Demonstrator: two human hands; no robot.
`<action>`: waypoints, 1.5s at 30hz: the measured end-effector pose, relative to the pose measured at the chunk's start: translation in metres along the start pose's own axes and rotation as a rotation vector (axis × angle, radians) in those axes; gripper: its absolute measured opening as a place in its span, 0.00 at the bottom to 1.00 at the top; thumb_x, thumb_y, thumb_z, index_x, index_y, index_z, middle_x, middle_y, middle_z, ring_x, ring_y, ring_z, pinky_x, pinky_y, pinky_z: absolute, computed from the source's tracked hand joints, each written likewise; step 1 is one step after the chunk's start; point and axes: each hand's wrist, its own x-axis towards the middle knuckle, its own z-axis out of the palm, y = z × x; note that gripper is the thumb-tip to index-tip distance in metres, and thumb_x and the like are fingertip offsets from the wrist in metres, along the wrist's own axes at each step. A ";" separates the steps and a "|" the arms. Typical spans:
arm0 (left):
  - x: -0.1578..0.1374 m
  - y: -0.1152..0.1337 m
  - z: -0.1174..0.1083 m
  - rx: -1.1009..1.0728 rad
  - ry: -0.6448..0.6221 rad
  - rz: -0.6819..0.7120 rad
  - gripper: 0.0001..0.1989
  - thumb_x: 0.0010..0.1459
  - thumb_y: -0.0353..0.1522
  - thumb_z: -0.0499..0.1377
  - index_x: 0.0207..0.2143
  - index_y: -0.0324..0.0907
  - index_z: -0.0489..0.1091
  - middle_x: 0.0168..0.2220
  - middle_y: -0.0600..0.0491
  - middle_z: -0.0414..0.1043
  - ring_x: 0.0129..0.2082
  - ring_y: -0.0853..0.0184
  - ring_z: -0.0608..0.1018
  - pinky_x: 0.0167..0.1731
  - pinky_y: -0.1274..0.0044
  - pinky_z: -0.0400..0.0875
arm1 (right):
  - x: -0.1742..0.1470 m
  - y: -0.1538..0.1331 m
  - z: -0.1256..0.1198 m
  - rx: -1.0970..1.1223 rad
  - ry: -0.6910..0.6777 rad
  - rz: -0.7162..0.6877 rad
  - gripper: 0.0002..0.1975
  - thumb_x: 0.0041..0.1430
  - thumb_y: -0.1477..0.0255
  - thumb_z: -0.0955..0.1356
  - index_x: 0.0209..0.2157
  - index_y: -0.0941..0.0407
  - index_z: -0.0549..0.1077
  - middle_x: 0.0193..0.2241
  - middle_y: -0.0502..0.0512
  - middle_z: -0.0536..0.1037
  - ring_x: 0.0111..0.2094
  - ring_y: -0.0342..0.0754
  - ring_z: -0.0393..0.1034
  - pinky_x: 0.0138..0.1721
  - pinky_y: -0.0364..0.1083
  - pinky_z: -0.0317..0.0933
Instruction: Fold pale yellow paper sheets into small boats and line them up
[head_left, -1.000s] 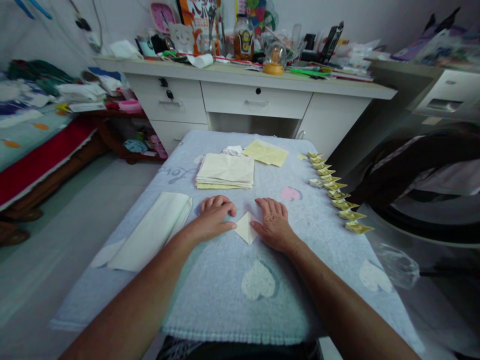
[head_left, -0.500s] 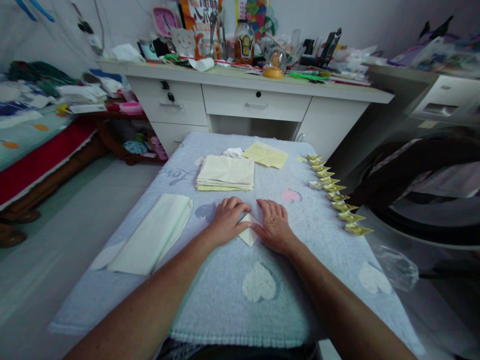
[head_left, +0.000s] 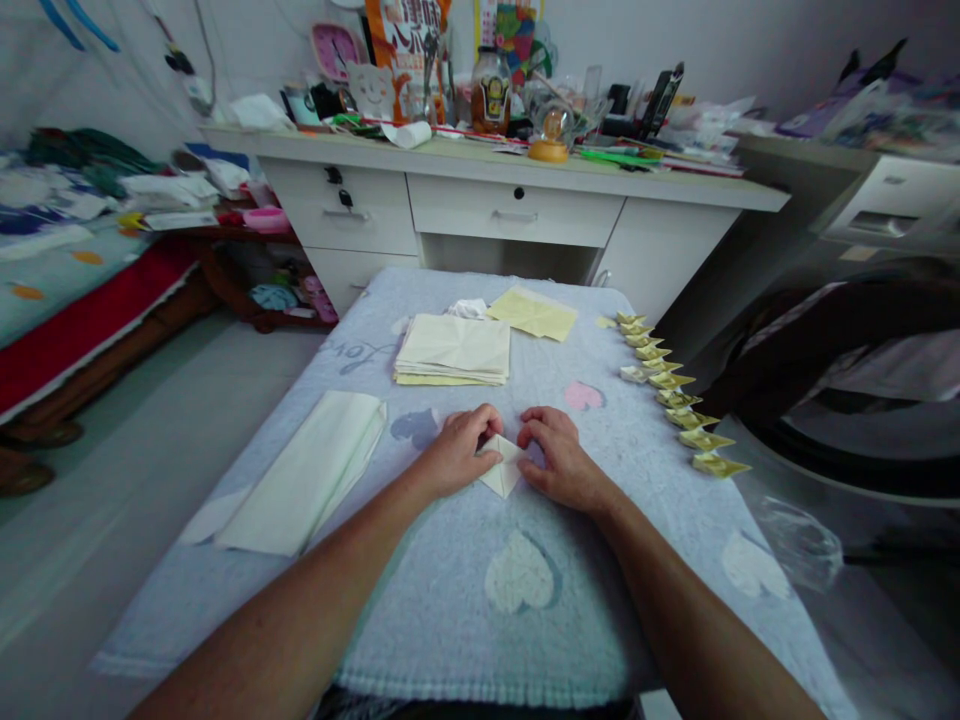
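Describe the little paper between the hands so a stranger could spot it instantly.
Find the big pale blue cloth. Near its middle, the left hand and right hand flank a small cream paper. Unlike the rectangular stack beyond it, it is folded into a diamond.

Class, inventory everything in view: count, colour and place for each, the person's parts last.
Table: one, pale blue cover, centre
Folded paper: one, cream, on table
Paper stack: one, cream over yellow, behind folded paper
Loose paper: at least one, yellow, right of stack
Crumpled paper: one, white, behind stack
Folded bundle: one, whitish, table's left
Boat-shaped papers: about ten, mostly yellow, table's right
Plastic: one, clear, right of table
Desk: one, white, beyond table
Jar: one, amber, on desk
Clock: one, pink, on desk
Clutter: uncounted, mixed, desk and bed
Bed: one, red edge, left
Machine: one, grey, right
Left hand: one, bare, paper's left
Right hand: one, bare, paper's right
Forearms: two, bare, foreground
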 end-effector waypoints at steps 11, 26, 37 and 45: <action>-0.004 0.001 -0.011 -0.247 -0.004 -0.087 0.10 0.50 0.29 0.55 0.36 0.39 0.71 0.33 0.54 0.73 0.34 0.66 0.73 0.34 0.78 0.66 | 0.002 0.000 0.000 0.199 0.119 -0.006 0.07 0.60 0.69 0.64 0.32 0.54 0.73 0.44 0.56 0.70 0.50 0.51 0.60 0.54 0.54 0.53; -0.007 0.004 -0.003 -0.422 -0.011 -0.120 0.11 0.57 0.40 0.56 0.34 0.40 0.67 0.26 0.59 0.64 0.25 0.72 0.67 0.24 0.82 0.59 | 0.003 -0.010 0.003 0.246 0.176 -0.017 0.07 0.59 0.65 0.66 0.34 0.54 0.71 0.36 0.54 0.70 0.44 0.50 0.62 0.49 0.50 0.55; -0.005 0.008 -0.011 -0.297 0.071 -0.015 0.08 0.56 0.34 0.57 0.31 0.39 0.73 0.31 0.55 0.64 0.29 0.71 0.67 0.29 0.79 0.60 | 0.002 -0.014 0.006 0.370 0.334 -0.008 0.05 0.57 0.67 0.67 0.32 0.54 0.68 0.35 0.53 0.71 0.42 0.50 0.64 0.47 0.49 0.58; -0.005 0.002 0.004 -0.612 0.082 -0.093 0.05 0.56 0.32 0.57 0.33 0.41 0.62 0.25 0.60 0.60 0.26 0.73 0.65 0.27 0.81 0.59 | 0.004 -0.012 0.010 0.468 0.358 -0.023 0.06 0.54 0.70 0.68 0.33 0.54 0.68 0.31 0.51 0.69 0.36 0.47 0.64 0.40 0.46 0.58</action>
